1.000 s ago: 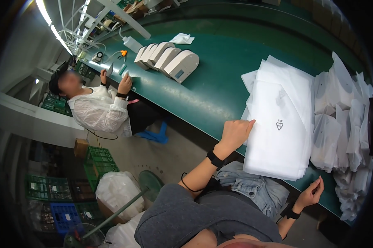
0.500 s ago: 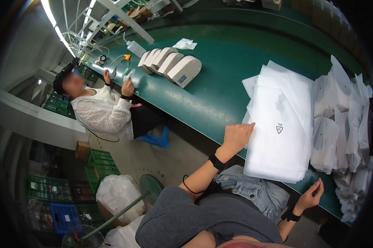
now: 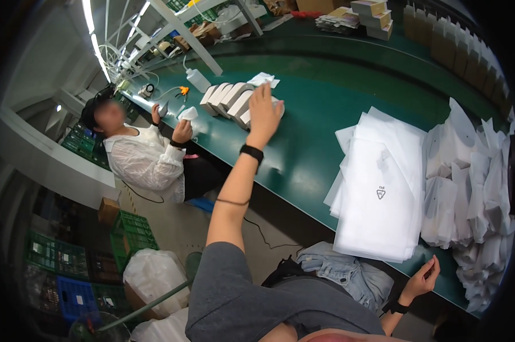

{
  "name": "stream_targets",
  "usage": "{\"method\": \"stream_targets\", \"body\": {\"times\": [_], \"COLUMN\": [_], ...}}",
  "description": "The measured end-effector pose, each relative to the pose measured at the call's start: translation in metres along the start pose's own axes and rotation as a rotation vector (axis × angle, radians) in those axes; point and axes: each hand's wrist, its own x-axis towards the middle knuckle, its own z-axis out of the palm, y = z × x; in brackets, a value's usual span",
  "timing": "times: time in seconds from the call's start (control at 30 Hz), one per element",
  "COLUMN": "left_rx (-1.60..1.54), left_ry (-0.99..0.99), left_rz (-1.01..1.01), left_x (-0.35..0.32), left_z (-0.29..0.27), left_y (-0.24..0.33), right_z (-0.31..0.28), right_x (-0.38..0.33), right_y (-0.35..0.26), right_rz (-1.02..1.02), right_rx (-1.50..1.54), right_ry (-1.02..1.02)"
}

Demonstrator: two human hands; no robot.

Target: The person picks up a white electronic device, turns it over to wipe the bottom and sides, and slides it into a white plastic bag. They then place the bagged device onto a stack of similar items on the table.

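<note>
My left hand [image 3: 264,112] is stretched far out over the green table [image 3: 320,97], fingers apart, at the near end of a row of white boxes [image 3: 230,97]; whether it touches one I cannot tell. My right hand [image 3: 424,279] hangs loosely curled and empty below the table's front edge. Between them a stack of clear flat plastic bags [image 3: 380,188] lies on the table.
Crumpled white bags [image 3: 474,188] pile up at the right. A seated person in a white coat [image 3: 146,157] works at the left with small items. A white bottle [image 3: 197,78], shelving and cardboard boxes [image 3: 371,11] stand behind. Green and blue crates [image 3: 129,228] sit on the floor.
My left hand left the edge of the plastic bag stack and reached far left and forward to the row of white boxes. My right hand stayed low.
</note>
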Motion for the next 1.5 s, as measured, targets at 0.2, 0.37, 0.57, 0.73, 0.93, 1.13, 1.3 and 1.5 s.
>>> {"method": "stream_targets", "body": {"times": [0.2,0.37,0.57,0.73,0.93,1.13,1.3,1.5], "left_rx": [0.396,0.214,-1.744,-1.57,-1.555,-1.411,-1.537,-1.806], "left_ry": [-0.564,-0.678,-0.161,-0.29,-0.358,-0.423,-0.463,-0.286], "left_rz": [-0.229,-0.347,-1.101,-0.878,-0.663,-0.482,-0.62,-0.825], "left_x": [-0.009,0.001,-0.002,-0.023,-0.041,-0.052,-0.068,-0.075], "left_z": [0.009,-0.027,-0.082,-0.109,-0.105,-0.117,-0.091,-0.106], "left_y": [-0.029,-0.035,0.064,0.156,0.261,0.299,0.284,0.316], "right_z": [0.004,-0.006,-0.032,-0.003,0.027,-0.003,-0.008,0.006], "right_x": [-0.005,-0.002,0.003,0.015,-0.001,0.005,0.0,-0.003], "right_y": [0.006,0.0,-0.023,-0.12,-0.145,-0.142,-0.145,-0.14], "right_rz": [0.053,0.026,0.426,0.33,0.442,0.591,0.546,-0.076], "right_rx": [0.043,0.058,0.391,0.958,1.363,1.191,1.128,0.626], "right_ry": [0.004,-0.031,-0.047,-0.541,-0.497,-0.575,-0.542,-0.312]}}
